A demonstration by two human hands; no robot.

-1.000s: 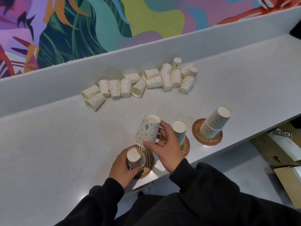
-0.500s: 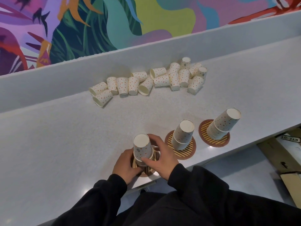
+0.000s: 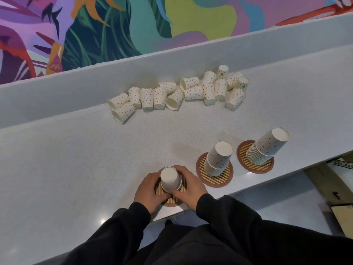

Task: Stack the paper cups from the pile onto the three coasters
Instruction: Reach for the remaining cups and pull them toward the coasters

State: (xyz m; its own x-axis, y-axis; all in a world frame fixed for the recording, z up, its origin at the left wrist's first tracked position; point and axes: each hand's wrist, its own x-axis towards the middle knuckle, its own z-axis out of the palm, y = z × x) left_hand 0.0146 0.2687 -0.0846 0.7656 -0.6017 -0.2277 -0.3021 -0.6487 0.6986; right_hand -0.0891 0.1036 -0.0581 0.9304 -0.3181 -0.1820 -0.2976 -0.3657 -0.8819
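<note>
While the upturned cup stack [image 3: 170, 179] stands on the near coaster [image 3: 160, 190], I've got left hand [image 3: 148, 192] and right hand [image 3: 191, 188] curled round its sides.

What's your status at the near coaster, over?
Left grip and right grip both hold the cup stack on the near coaster. Loose cups in pile at back. Nothing blocking.

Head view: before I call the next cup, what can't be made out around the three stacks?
All in the head view:
- Left coaster: mostly hidden under the left hand, right hand and left stack.
- Left stack's cup count: both hands wrap its lower rims.
- Right stack: rims too fine to count.
- Cardboard box: cut off by the right edge; contents unclear.
</note>
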